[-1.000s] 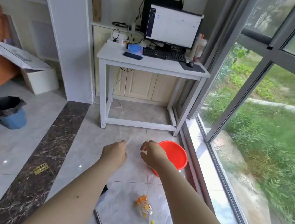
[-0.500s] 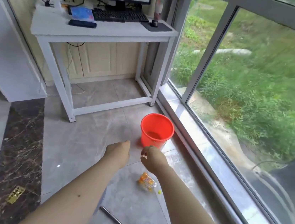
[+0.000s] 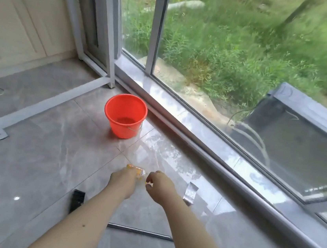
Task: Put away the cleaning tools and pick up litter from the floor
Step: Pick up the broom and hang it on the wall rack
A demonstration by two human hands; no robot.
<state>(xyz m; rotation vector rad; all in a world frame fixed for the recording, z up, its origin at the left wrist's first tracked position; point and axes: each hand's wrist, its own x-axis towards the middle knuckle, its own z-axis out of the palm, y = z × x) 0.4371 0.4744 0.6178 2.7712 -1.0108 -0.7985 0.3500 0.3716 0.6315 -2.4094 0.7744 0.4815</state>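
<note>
An orange snack wrapper (image 3: 138,171) lies on the grey floor tiles. My left hand (image 3: 123,182) reaches down onto its near end; the fingers are hidden, so the grip is unclear. Just to its right, my right hand (image 3: 160,187) has its fingertips pinched on a small yellow scrap (image 3: 146,182). A silver foil wrapper (image 3: 191,191) lies flat on the floor to the right of my right hand. A metal pole (image 3: 139,231) lies across the floor under my forearms, with a black piece (image 3: 77,199) to the left.
A red bucket (image 3: 125,115) with a wire handle stands further ahead near the window sill (image 3: 207,147). White desk legs (image 3: 111,41) and a floor rail stand at the upper left. Floor-to-ceiling window glass runs along the right.
My view has dropped and swung right, closer to the floor. Both hands have gone down to the orange wrapper and the yellow scrap. The silver wrapper has come into view.
</note>
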